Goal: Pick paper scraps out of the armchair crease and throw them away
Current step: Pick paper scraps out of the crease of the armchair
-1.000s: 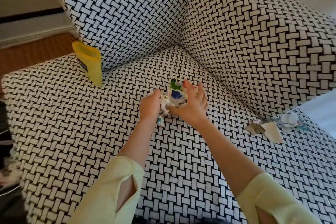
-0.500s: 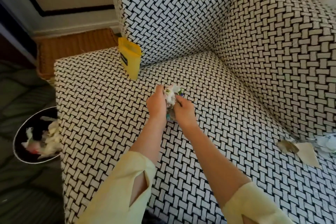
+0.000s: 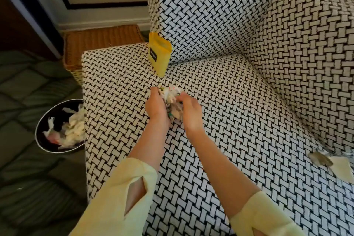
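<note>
Over the middle of the black-and-white woven armchair seat point(image 3: 239, 120), my left hand point(image 3: 156, 105) and my right hand point(image 3: 189, 110) together grip a crumpled bundle of paper scraps point(image 3: 171, 98), pressed between them. A yellow paper packet point(image 3: 159, 53) stands wedged in the crease between seat and left armrest. More scraps, a brownish piece point(image 3: 320, 159) and a cream piece point(image 3: 342, 167), lie at the crease by the right edge. A round dark bin point(image 3: 41, 140) holding crumpled paper point(image 3: 73, 128) stands on the floor left of the seat.
A wicker basket point(image 3: 101, 38) sits on the floor behind the seat's left corner. A dark green quilted cover point(image 3: 28, 86) spreads over the floor at left. The armchair back point(image 3: 306, 53) rises at right, the armrest point(image 3: 201, 9) at the rear.
My view has swung left, bringing the bin and basket into sight. Both hands closed tighter round the scrap bundle and drew it back from the crease toward the seat's middle.
</note>
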The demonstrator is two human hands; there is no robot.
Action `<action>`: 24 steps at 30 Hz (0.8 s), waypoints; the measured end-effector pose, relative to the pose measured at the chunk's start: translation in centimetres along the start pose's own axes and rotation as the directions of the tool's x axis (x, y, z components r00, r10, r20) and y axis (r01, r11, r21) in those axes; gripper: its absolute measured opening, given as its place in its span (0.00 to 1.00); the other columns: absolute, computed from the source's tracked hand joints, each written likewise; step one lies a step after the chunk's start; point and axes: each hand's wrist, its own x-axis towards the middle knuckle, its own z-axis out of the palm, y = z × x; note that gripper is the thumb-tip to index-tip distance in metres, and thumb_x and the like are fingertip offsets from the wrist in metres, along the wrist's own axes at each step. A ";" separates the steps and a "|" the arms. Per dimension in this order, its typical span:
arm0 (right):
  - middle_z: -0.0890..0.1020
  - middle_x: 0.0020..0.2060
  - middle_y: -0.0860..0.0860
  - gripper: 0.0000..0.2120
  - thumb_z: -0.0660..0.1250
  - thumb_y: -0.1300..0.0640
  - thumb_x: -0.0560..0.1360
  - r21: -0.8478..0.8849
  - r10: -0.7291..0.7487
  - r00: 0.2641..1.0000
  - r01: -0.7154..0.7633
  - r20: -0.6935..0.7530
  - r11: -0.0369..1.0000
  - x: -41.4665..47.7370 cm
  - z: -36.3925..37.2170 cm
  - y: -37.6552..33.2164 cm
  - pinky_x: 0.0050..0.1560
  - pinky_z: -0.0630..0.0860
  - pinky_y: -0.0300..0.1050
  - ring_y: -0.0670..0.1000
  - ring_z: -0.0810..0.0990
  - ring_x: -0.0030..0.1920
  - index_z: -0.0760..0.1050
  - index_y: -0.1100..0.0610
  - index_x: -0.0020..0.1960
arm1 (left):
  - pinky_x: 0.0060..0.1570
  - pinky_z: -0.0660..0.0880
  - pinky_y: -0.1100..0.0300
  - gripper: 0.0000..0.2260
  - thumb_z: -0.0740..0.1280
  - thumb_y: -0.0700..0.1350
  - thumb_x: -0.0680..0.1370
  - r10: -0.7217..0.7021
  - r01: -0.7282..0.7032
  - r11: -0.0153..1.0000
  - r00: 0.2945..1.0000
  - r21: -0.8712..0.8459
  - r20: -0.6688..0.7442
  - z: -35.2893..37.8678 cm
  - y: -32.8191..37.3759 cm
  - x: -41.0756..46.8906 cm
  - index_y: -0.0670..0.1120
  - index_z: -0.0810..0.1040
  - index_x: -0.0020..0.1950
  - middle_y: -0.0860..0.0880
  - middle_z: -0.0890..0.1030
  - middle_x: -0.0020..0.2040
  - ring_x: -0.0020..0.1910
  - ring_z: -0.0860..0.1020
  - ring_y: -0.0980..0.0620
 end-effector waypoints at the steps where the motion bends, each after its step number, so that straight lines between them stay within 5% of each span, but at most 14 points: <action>1: 0.79 0.49 0.53 0.13 0.57 0.54 0.77 0.014 0.007 0.999 -0.006 -0.034 1.000 0.3 -0.3 -0.2 0.42 0.73 0.36 0.48 0.76 0.46 0.77 0.55 0.40 | 0.47 0.78 0.50 0.13 0.60 0.51 0.77 -0.002 0.002 1.000 1.000 -0.005 -0.009 -0.3 0.1 0.3 0.44 0.74 0.38 0.44 0.79 0.40 0.40 0.80 0.44; 4: 0.77 0.55 0.50 0.13 0.55 0.64 0.77 -0.079 0.025 0.990 -0.036 -0.140 0.996 0.9 -2.1 -1.0 0.54 0.74 0.48 0.50 0.76 0.50 0.78 0.57 0.47 | 0.50 0.77 0.47 0.14 0.60 0.51 0.76 -0.007 0.008 1.000 0.999 0.022 -0.049 -1.3 0.9 0.9 0.44 0.72 0.36 0.43 0.78 0.40 0.39 0.80 0.44; 7: 0.74 0.51 0.52 0.18 0.58 0.72 0.73 -0.342 0.002 1.000 -0.001 0.003 0.940 0.9 -3.9 -0.8 0.39 0.74 0.49 0.50 0.70 0.37 0.75 0.58 0.58 | 0.50 0.77 0.48 0.14 0.62 0.52 0.75 0.001 0.003 0.999 0.996 0.051 -0.085 -2.1 0.9 1.9 0.45 0.72 0.35 0.47 0.77 0.35 0.37 0.77 0.47; 9: 0.70 0.52 0.51 0.21 0.66 0.67 0.70 -0.554 -0.014 0.991 0.085 0.131 0.828 0.7 -4.3 -0.1 0.44 0.72 0.40 0.46 0.70 0.44 0.72 0.56 0.62 | 0.47 0.77 0.51 0.14 0.62 0.52 0.75 0.006 0.000 0.998 0.996 0.070 -0.085 -2.2 0.8 2.1 0.45 0.72 0.35 0.48 0.76 0.35 0.37 0.76 0.48; 12: 0.66 0.62 0.50 0.29 0.73 0.56 0.68 -0.771 -0.032 0.973 0.202 0.230 0.604 0.8 -3.7 1.1 0.63 0.67 0.43 0.49 0.66 0.61 0.68 0.54 0.67 | 0.42 0.76 0.54 0.15 0.61 0.51 0.77 0.066 -0.056 0.987 0.996 0.151 -0.063 -2.3 0.5 2.6 0.46 0.69 0.33 0.48 0.73 0.34 0.35 0.75 0.49; 15: 0.72 0.58 0.53 0.22 0.71 0.59 0.71 -0.815 -0.088 0.957 0.281 0.275 0.507 0.5 -2.7 1.4 0.54 0.71 0.39 0.50 0.72 0.52 0.72 0.57 0.64 | 0.45 0.77 0.49 0.14 0.62 0.50 0.76 0.062 -0.051 0.990 0.995 0.133 -0.076 -2.2 0.4 2.6 0.45 0.70 0.33 0.46 0.75 0.36 0.39 0.77 0.46; 18: 0.79 0.48 0.53 0.11 0.64 0.63 0.75 -0.859 -0.109 0.966 0.258 0.234 0.442 0.5 -1.5 1.8 0.49 0.76 0.43 0.52 0.77 0.46 0.76 0.59 0.56 | 0.39 0.73 0.55 0.12 0.63 0.50 0.74 0.004 -0.001 0.997 0.999 0.078 -0.046 -2.4 0.6 2.6 0.45 0.70 0.34 0.47 0.74 0.34 0.35 0.75 0.47; 21: 0.79 0.40 0.51 0.07 0.62 0.64 0.76 -0.823 -0.102 0.971 0.238 0.217 0.515 0.9 -1.0 1.6 0.36 0.74 0.37 0.48 0.75 0.36 0.78 0.59 0.50 | 0.37 0.73 0.56 0.11 0.63 0.49 0.74 0.006 -0.004 0.998 1.000 0.065 -0.029 -2.7 1.2 2.7 0.45 0.71 0.35 0.48 0.75 0.33 0.32 0.74 0.49; 24: 0.76 0.33 0.46 0.07 0.61 0.64 0.78 -0.624 -0.050 0.976 0.174 0.210 0.762 1.5 -0.6 0.8 0.31 0.70 0.29 0.43 0.72 0.30 0.77 0.57 0.46 | 0.43 0.76 0.52 0.11 0.63 0.50 0.75 0.018 -0.017 0.999 1.000 0.047 -0.021 -3.3 1.9 3.1 0.44 0.72 0.38 0.46 0.76 0.37 0.36 0.76 0.47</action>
